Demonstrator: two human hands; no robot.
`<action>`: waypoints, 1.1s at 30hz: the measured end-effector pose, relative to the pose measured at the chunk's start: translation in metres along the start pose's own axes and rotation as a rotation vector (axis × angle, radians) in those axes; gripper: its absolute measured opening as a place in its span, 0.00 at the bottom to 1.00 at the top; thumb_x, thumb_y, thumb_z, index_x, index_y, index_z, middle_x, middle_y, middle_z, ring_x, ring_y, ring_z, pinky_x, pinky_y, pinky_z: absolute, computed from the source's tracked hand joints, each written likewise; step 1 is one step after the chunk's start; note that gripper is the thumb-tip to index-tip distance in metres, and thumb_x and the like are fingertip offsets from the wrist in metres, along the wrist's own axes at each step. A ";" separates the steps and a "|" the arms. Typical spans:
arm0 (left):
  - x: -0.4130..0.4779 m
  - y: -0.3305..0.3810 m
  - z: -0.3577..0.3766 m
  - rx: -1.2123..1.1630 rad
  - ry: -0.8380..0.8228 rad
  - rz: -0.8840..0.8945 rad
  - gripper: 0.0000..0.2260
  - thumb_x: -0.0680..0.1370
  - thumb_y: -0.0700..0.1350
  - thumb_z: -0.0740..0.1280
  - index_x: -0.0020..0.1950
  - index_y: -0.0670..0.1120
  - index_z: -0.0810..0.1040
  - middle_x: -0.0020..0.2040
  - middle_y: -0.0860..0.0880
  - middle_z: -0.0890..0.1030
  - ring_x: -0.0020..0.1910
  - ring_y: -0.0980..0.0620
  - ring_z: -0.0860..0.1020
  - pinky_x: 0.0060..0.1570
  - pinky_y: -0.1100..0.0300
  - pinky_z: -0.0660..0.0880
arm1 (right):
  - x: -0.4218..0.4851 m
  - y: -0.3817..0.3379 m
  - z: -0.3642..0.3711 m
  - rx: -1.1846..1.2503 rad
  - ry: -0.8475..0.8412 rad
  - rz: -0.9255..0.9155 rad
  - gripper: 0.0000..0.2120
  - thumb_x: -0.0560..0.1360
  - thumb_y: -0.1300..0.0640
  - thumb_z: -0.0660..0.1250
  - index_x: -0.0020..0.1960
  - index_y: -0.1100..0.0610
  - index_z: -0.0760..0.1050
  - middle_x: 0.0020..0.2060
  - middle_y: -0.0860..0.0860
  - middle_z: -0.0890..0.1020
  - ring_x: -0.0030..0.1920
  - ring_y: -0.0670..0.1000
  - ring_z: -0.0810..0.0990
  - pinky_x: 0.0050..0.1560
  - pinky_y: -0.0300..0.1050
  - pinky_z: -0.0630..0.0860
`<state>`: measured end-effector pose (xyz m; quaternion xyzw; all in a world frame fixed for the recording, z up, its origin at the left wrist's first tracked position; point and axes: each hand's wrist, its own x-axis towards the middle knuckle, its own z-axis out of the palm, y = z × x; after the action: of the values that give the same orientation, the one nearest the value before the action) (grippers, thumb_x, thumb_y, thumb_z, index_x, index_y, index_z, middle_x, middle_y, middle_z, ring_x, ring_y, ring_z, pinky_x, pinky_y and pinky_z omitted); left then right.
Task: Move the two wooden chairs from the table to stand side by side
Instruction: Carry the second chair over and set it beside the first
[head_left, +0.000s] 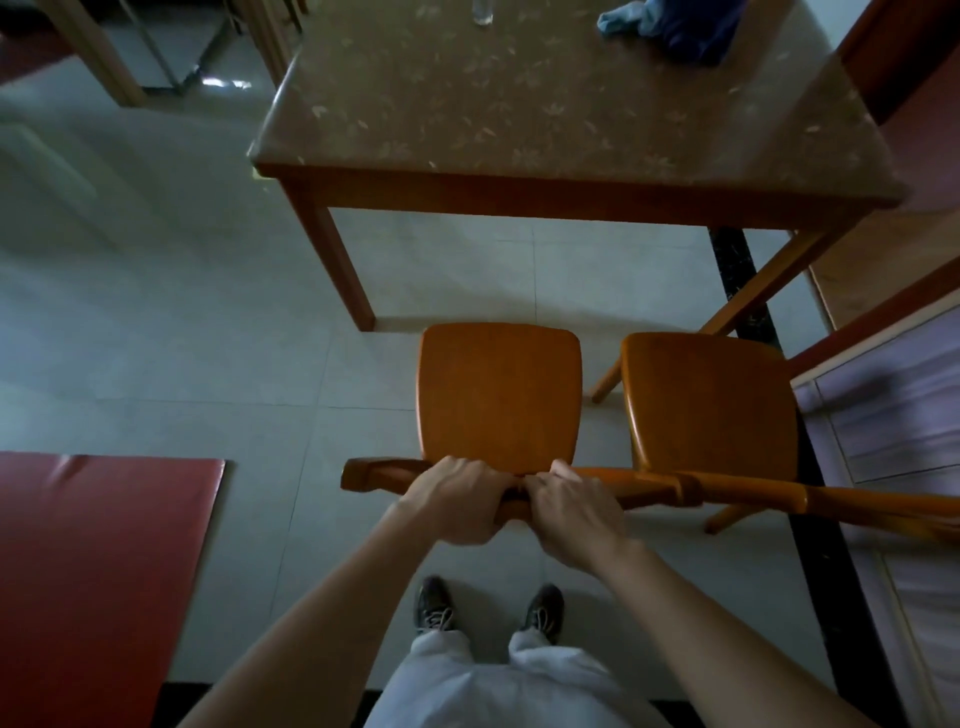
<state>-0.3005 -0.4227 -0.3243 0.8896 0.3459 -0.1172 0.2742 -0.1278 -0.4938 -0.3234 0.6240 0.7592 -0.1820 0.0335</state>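
Pretty much done, I think. Both chairs are out from the tabletop (571, 130) and standing on the floor, near me: left chair (498, 395) just beside the right chair (711, 405), seats facing the same way. My left hand (457, 499) and right hand (576, 512) are both clamped on the left chair's top rail. Maybe a final nudge, then let go.

Clear bottle (482, 11): cut off by the top edge, only its base shows.
Blue cloth (670, 23): top cropped.
Left chair's top rail (374, 475): middle hidden under both hands.
Right chair's backrest (831, 501): runs off right, blurred.
Counter (519, 197): far end out of view.
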 end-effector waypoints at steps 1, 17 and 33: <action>0.006 0.000 -0.004 0.007 -0.014 -0.010 0.04 0.82 0.49 0.65 0.48 0.55 0.75 0.41 0.54 0.83 0.33 0.54 0.79 0.33 0.63 0.70 | 0.005 0.006 -0.003 -0.010 0.008 -0.003 0.01 0.78 0.57 0.65 0.49 0.52 0.74 0.43 0.50 0.82 0.47 0.54 0.78 0.37 0.49 0.70; -0.067 -0.083 0.008 -0.606 0.689 -0.445 0.04 0.80 0.46 0.73 0.48 0.56 0.83 0.39 0.64 0.86 0.40 0.62 0.85 0.36 0.72 0.75 | -0.045 0.137 -0.045 0.151 -0.067 0.295 0.23 0.72 0.47 0.75 0.66 0.44 0.76 0.68 0.45 0.75 0.64 0.50 0.77 0.57 0.46 0.76; -0.016 -0.066 0.026 -1.218 0.692 -0.540 0.13 0.82 0.34 0.65 0.50 0.46 0.87 0.45 0.43 0.86 0.38 0.57 0.85 0.37 0.67 0.80 | -0.053 0.154 -0.031 0.164 0.079 0.367 0.16 0.73 0.63 0.75 0.59 0.53 0.83 0.56 0.51 0.86 0.55 0.51 0.84 0.57 0.44 0.79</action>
<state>-0.3574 -0.4062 -0.3666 0.4508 0.6222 0.3180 0.5554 0.0376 -0.5095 -0.3160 0.7592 0.6161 -0.2095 -0.0146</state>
